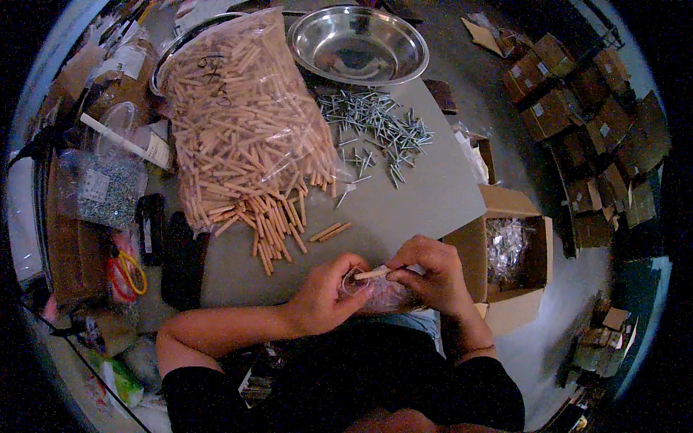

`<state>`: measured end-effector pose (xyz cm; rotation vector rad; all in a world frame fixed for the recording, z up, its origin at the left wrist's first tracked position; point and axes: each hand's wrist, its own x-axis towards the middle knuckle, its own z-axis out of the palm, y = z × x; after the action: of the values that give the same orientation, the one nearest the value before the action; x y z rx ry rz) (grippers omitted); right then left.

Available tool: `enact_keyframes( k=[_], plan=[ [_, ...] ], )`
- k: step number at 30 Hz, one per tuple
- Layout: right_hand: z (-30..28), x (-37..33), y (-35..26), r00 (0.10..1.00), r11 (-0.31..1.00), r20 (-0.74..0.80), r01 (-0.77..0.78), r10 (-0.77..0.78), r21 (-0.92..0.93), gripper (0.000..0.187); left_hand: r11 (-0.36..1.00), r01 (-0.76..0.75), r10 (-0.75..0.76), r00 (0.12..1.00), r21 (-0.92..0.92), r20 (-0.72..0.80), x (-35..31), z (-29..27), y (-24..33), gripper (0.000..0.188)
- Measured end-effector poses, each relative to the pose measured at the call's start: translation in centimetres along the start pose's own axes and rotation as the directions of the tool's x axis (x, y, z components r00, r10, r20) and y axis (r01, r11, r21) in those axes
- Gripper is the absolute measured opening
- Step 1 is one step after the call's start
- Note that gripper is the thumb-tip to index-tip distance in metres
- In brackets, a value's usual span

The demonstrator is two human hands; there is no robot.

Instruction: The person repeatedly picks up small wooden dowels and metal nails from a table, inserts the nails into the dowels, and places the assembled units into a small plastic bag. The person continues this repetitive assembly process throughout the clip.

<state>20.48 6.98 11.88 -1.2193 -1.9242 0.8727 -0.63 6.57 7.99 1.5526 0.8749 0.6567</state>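
My left hand (333, 294) is closed on a small clear plastic bag (388, 294) near the table's front edge. Between finger and thumb, my right hand (433, 273) pinches a wooden dowel (371, 274) that lies at the mouth of that bag. What else the bag holds is hard to make out. Just beyond my hands, a pair of loose dowels (330, 232) rests on the table. A large clear sack of dowels (245, 123) lies farther off to the left, with several spilling from its open near end. Right of it is a scattered pile of metal screws (386, 123).
A shiny steel basin (359, 45) sits at the table's far side. On my right stands an open cardboard box (543, 249) with clear bags inside. Stacked cartons (585, 115) are farther right. To the left are orange-and-yellow-handled scissors (128, 274) and a bag of small metal parts (108, 187).
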Motion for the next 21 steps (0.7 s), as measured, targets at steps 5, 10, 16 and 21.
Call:
enact_keyframes(
  k=[5, 10, 16, 21],
  plan=[
    [-0.7, -0.5, 0.0, 0.992, 0.990, 0.096, 0.093, -0.083, -0.107, 0.023, 0.993, -0.065, 0.065, 0.998, 0.097, 0.004, 0.2, 0.0, 0.1, 0.029],
    [-0.9, -0.4, -0.4, 0.965, 0.945, 0.145, 0.248, -0.220, -0.212, 0.024, 0.969, -0.134, 0.131, 0.991, 0.206, 0.029, 0.1, -0.1, 0.5, 0.029],
    [-1.9, -0.3, -1.5, 0.957, 0.878, 0.157, 0.287, -0.245, -0.383, 0.025, 0.884, -0.267, 0.295, 0.955, 0.385, -0.016, 0.3, -0.1, -0.8, 0.038],
    [-0.3, -0.2, -3.4, 0.909, 0.798, 0.252, 0.414, -0.333, -0.438, 0.028, 0.871, -0.297, 0.282, 0.954, 0.391, 0.098, 0.4, 0.1, -0.2, 0.035]
  ],
)
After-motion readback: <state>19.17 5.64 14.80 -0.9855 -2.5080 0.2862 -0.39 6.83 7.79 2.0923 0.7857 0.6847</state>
